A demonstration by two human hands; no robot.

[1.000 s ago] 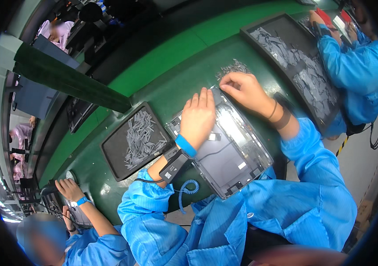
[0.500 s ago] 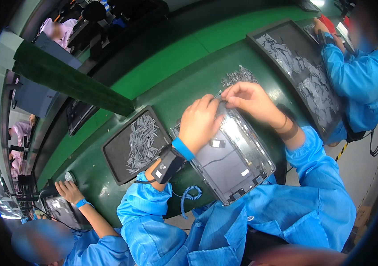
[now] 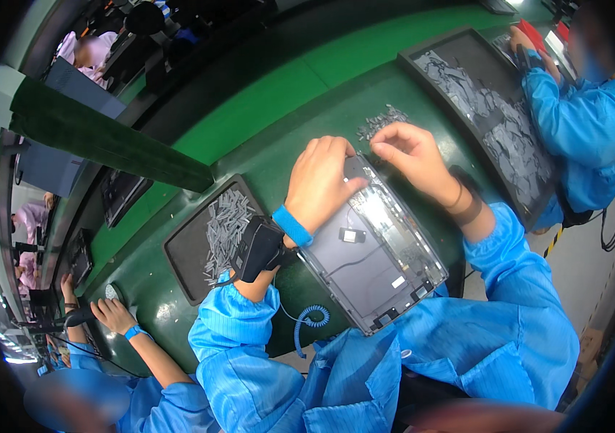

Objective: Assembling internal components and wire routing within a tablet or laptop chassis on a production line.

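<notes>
so, left hand (image 3: pixel 319 184) lies palm down across the far l corner of a flat, rect., dark-grey device casing (image 3: pixel 365 270) w/ silver & black innards exposed; this hand is open, fingers nearly straight & close together, thumb stuck out, just pressed on the casing. right hand (image 3: pixel 417 160) is up just past the casing's far r corner, fingers curled, thumb & forefinger tips drawn near each other; can't tell if there's a bit b/w them. casing sits below & b/w both hands, slanting back toward the wearer. small black rect. part w/ white label (image 3: pixel 354 235) is inside it, just nearer than the l thumb. loose pile of small grey strips (image 3: pixel 385 119) lies just beyond the r fingertips on the glossy green tabletop (image 3: pixel 322 119). l of the l hand: shallow black tray (image 3: pixel 190 261) w/ slim grey sticks (image 3: pixel 224 231). well r of the r hand: big black tray (image 3: pixel 491 61) w/ flat, ragged grey pieces (image 3: pixel 459 90).
</notes>
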